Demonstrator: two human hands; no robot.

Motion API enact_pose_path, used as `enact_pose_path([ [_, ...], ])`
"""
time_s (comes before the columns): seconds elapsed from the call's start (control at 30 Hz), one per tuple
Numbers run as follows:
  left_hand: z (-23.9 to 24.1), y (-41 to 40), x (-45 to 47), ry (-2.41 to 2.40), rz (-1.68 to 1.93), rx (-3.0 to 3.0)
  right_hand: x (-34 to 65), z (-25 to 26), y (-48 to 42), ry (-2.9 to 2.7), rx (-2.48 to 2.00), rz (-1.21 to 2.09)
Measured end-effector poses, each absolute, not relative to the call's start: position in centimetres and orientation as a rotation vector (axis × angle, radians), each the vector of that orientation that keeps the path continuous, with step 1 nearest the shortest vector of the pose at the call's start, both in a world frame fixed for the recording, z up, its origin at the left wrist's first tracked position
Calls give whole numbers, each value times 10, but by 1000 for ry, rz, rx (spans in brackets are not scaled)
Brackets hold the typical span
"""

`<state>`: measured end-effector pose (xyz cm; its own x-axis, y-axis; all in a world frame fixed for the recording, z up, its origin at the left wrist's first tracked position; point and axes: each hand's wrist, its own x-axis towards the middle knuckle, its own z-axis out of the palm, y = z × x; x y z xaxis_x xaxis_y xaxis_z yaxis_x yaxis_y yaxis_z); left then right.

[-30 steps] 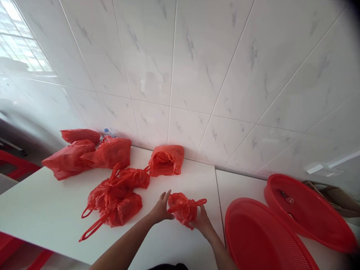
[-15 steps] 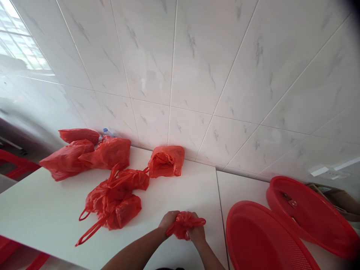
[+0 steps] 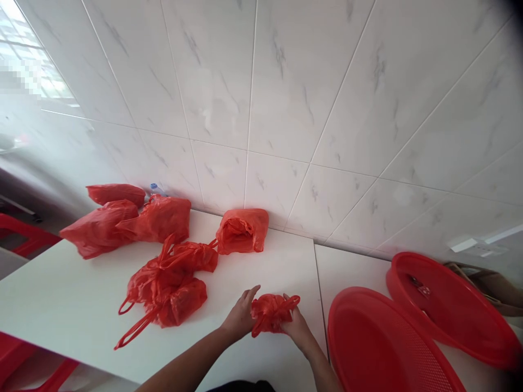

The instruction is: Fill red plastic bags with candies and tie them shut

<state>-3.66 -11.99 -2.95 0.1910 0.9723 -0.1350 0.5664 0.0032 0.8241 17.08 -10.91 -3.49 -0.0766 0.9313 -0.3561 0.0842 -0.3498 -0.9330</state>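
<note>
- Red plastic, perhaps part of a stool (image 3: 30, 234), shows far left of the grip, past the edge of the white table (image 3: 281, 261).
- Three large red bags (image 3: 102, 226) slump at the far left, farther from the body than the grip; a blue-capped bottle (image 3: 154, 188) peeks out behind them.
- Nearer, left of the grip, a cluster of tied red bags (image 3: 163, 294) lies with its loops trailing; it lies as it did half a second ago.
- Beyond the grip, slightly left, an open-mouthed bag (image 3: 243, 231) rests near the tiled wall, also unmoved.
- The left hand (image 3: 237, 320) has just changed most: its fingers, folded over the bag half a second ago, now stand straight and wide along its left side, so they steady rather than squeeze.
- Between the hands sits the small red bag (image 3: 269, 314), less covered than before, its gathered top and loops in view.
- The right hand (image 3: 299, 331) holds the bag's right side, its grip narrow, some fingers hidden by plastic.
- Right of the grip, a red basket (image 3: 376, 332) and a second red basket (image 3: 457, 305) overlap, much as before.
</note>
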Motion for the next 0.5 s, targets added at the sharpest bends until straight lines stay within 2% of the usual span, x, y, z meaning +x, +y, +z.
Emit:
enact_pose_path([
  [0.27,4,-137,-32,1307,821,1890,180,-12,-112,-796,-1119,1795],
  [0.37,1,-139,-36,1450,762,1871,184,-19,-109,-736,-1167,1812],
  [0.5,-12,-136,-54,1732,491,1838,197,-39,-109,-647,-1421,1644],
])
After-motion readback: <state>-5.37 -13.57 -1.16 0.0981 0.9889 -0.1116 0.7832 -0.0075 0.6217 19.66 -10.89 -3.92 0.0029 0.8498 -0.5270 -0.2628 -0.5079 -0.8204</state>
